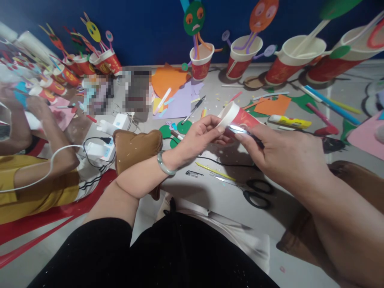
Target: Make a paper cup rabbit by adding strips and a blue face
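Observation:
My left hand [207, 134], with a pale bangle on its wrist, grips a red and white paper cup [244, 117] by its rim. The cup lies tilted over the table, its mouth toward the left. In my right hand [279, 148] is what looks like a craft knife [238, 129], its shiny blade against the cup's side near the rim. My fingers hide most of its handle. Below my hands, black-handled scissors [244, 190] lie open beside a yellow strip [214, 171] and a small black and silver piece [194, 174].
Several finished cup figures, one with a green face [194, 20], stand along the blue wall. Paper scraps, a glue stick [289, 121] and a pen [193, 110] litter the table. A brown cushion [136, 148] and power strip [109, 148] are left; a co-worker's arm [48, 136] is beyond.

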`<state>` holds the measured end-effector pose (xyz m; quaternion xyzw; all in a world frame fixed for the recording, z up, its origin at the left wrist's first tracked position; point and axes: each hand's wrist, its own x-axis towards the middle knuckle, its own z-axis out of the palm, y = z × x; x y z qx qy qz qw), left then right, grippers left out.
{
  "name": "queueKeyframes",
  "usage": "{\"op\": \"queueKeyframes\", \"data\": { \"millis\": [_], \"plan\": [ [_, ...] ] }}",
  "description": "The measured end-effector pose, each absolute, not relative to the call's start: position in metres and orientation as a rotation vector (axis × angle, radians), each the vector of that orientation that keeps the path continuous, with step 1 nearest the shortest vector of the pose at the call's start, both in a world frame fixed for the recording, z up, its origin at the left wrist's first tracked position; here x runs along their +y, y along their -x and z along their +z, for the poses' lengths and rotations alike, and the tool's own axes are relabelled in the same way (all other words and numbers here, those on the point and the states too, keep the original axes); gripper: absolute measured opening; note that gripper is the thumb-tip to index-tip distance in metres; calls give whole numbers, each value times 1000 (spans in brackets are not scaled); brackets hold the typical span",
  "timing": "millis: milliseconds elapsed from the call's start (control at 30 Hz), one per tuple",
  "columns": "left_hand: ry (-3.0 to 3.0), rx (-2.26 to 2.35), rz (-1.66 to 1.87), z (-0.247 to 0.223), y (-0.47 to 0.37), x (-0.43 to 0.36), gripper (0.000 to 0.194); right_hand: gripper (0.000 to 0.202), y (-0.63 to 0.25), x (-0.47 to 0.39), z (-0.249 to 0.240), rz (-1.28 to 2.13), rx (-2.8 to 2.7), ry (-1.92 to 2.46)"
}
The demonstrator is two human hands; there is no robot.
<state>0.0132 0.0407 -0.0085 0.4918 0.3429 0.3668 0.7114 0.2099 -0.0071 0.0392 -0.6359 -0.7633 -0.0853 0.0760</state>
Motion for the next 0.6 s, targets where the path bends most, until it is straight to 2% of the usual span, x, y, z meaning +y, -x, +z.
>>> {"op": "queueKeyframes", "data": {
  "millis": [200,333,467,600],
  "plan": [
    [-1080,777,780,-9,-13,43,33,100,-209,-10,40,-427,-2291,1883],
    [-1099,790,794,-6,-13,43,32,91,-210,-13,41,-555,-2290,1817],
    [-1116,786,794,-4,-13,42,32,83,-212,-15,41,-550,-2315,1764],
    [-1090,782,768,-4,-12,43,33,84,-213,-15,41,-530,-2320,1774]
  ]
}}
